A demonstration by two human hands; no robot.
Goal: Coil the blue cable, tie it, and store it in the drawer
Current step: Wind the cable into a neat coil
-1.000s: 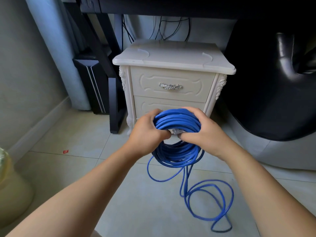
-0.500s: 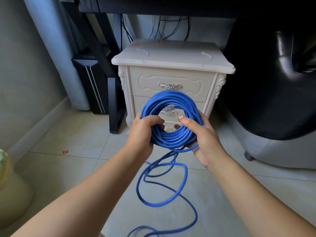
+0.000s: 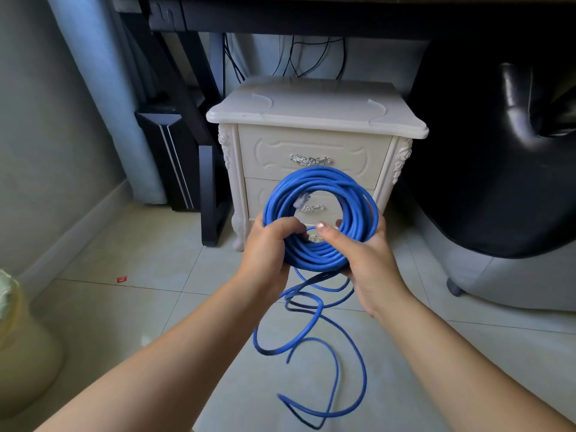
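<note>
A blue cable coil (image 3: 324,188) stands upright in front of a cream nightstand (image 3: 314,113). My left hand (image 3: 268,251) grips the coil's lower left, fingers curled through the loop. My right hand (image 3: 364,260) cups the lower right from beneath, its thumb over the strands. A clear plug end (image 3: 301,200) sticks out inside the ring. The loose tail (image 3: 314,338) drops from the coil and lies in curves on the tiled floor. Both drawers are closed; the top drawer (image 3: 311,151) has a silver handle, and the lower one is partly hidden behind the coil.
A black leather chair (image 3: 498,151) fills the right side. A dark desk frame (image 3: 199,145) and a black computer case (image 3: 165,151) stand left of the nightstand. A pale yellow bin (image 3: 18,338) sits at the left edge. A red scrap (image 3: 122,279) lies on the tiles.
The coil was tipped from flat to upright and lifted in front of the drawers. My right hand shifted under its lower right. The loose tail was drawn in, leaving shorter loops on the floor.
</note>
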